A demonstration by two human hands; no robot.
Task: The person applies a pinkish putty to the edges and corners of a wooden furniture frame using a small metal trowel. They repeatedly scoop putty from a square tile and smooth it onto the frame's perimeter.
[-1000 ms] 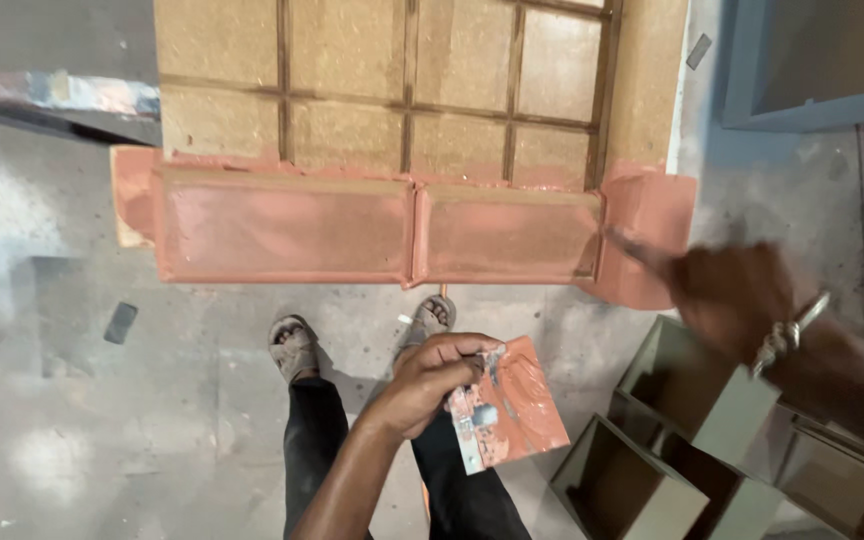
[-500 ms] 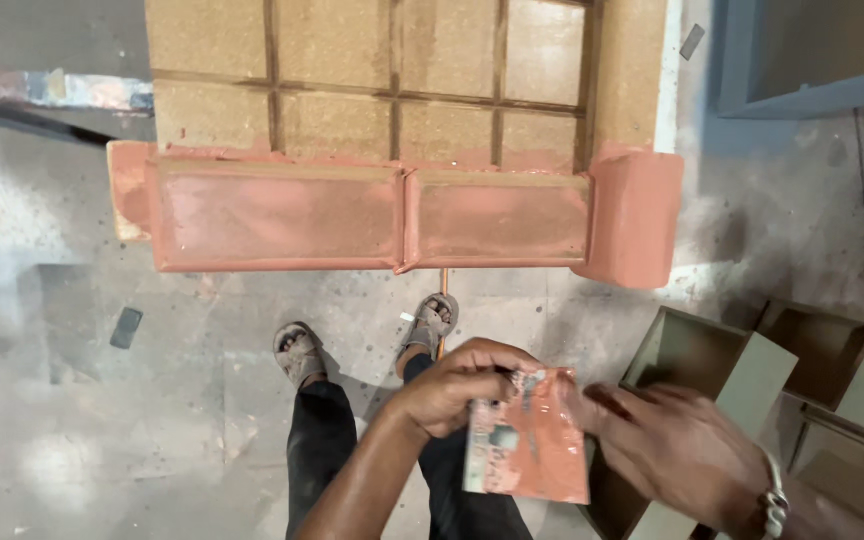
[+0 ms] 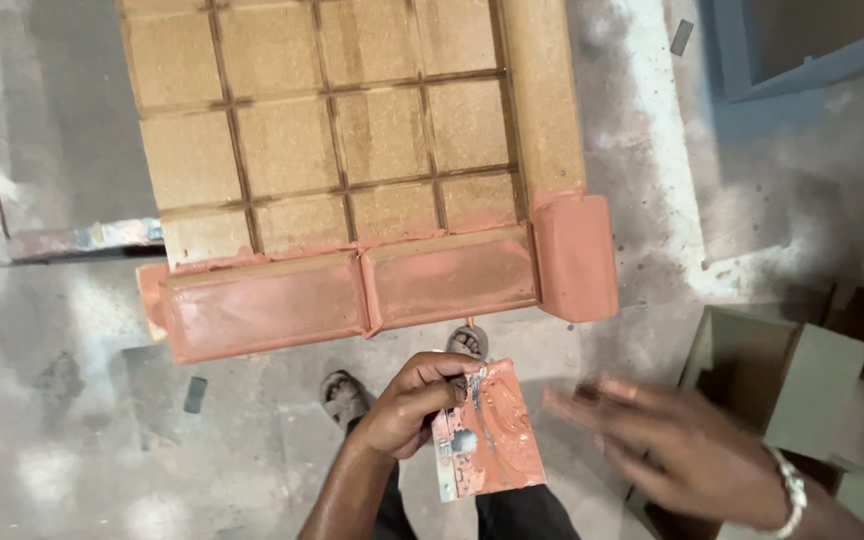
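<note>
At lower centre the left hand (image 3: 407, 405) curls its grip around a paste-smeared flat board (image 3: 487, 430); the right hand (image 3: 677, 450), lower right, blurred, fingers spread wide, holds nothing, just beside the board; the panelled slab (image 3: 352, 160) lies above.

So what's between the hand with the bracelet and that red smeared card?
Nothing. In the head view only bare grey floor shows between the right hand and the paste-smeared card.

Left hand (image 3: 407, 405) grips a paste-smeared card (image 3: 487, 432); right hand (image 3: 682, 455) hovers beside it.
</note>
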